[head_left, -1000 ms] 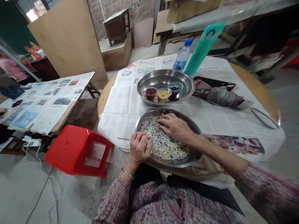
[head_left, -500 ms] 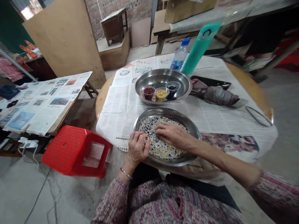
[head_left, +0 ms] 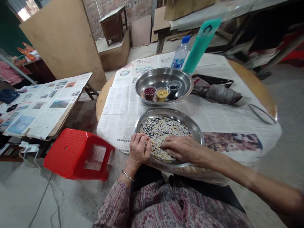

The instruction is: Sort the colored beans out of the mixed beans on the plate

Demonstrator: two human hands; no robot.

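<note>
In front of me sits a round steel basin (head_left: pixel 198 133) with mixed white, black, yellow and dark red grains (head_left: pixel 154 126) spread over its bottom. My left hand (head_left: pixel 139 147) is curled over the basin's left front rim. Inside the basin, my right hand (head_left: pixel 181 148) is among the grains, its fingers bent and held together. The fingertips point down, and what they pinch, if anything, is hidden. Behind stands a second steel basin (head_left: pixel 163 73) holding a cup of dark red beans (head_left: pixel 149 92), a cup of yellow kernels (head_left: pixel 162 94) and a cup of black beans (head_left: pixel 174 88).
Newspaper (head_left: pixel 118 110) covers the round table. A water bottle (head_left: pixel 180 53), a tall teal container (head_left: pixel 201 46) and a folded grey umbrella (head_left: pixel 220 92) stand or lie beyond the basins. To the left are a red stool (head_left: pixel 68 152) and a newspaper-covered table (head_left: pixel 51 98).
My right hand has moved toward the front of the basin and slightly right, uncovering grains in the middle. My left hand stays on the rim. The view has shifted slightly.
</note>
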